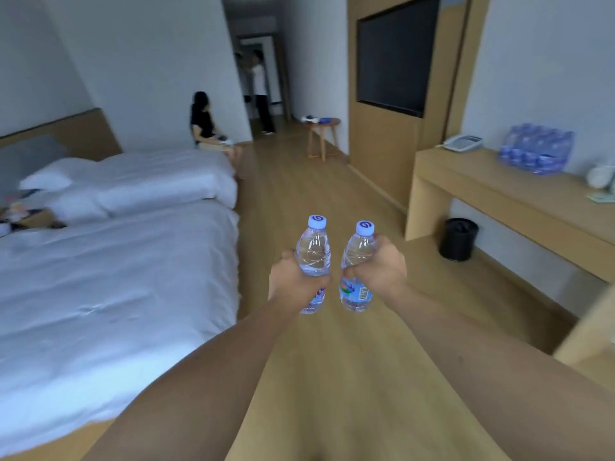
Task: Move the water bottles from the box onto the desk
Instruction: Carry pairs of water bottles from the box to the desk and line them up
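I hold two small clear water bottles with pale blue caps upright in front of me, above the wooden floor. My left hand (293, 277) grips the left bottle (313, 247) round its middle. My right hand (382, 264) grips the right bottle (357, 254) the same way. The wooden desk (492, 191) stands at the right along the wall, apart from both hands. A shrink-wrapped pack of water bottles (535, 148) lies on the desk. No box is in view.
A white bed (116, 277) fills the left side. On the desk are a telephone (462, 142) and a white kettle (600, 176); a black bin (458, 238) stands under it. A person sits on the far bed's end, another stands in the hallway by a small round table (322, 123).
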Available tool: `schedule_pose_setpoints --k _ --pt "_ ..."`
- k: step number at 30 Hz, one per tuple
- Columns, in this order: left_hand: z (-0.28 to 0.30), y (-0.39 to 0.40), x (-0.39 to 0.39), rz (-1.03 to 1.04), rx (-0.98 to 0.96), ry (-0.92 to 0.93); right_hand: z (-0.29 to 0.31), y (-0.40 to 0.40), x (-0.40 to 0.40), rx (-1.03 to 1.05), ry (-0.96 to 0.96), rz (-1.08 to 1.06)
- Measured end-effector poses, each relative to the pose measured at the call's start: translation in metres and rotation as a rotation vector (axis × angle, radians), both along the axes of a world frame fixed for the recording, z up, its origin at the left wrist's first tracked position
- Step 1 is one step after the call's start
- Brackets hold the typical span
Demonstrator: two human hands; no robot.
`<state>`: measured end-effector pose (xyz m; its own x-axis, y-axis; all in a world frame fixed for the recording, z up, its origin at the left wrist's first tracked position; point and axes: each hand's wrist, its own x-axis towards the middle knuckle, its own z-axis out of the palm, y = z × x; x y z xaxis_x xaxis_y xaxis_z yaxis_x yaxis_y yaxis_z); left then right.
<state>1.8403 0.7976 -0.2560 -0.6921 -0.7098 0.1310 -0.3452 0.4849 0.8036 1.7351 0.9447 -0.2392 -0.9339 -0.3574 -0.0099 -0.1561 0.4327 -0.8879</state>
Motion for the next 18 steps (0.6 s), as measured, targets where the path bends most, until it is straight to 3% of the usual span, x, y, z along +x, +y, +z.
schedule_pose_setpoints --k 11,18 --pt "-0.039 0.031 -0.308 -0.357 0.055 -0.025 -0.041 0.057 -0.246 0.043 -0.028 -0.358" --pt "-0.028 0.064 -0.48 -0.535 0.028 -0.041 -0.03 0.092 -0.387 0.093 -0.026 -0.529"
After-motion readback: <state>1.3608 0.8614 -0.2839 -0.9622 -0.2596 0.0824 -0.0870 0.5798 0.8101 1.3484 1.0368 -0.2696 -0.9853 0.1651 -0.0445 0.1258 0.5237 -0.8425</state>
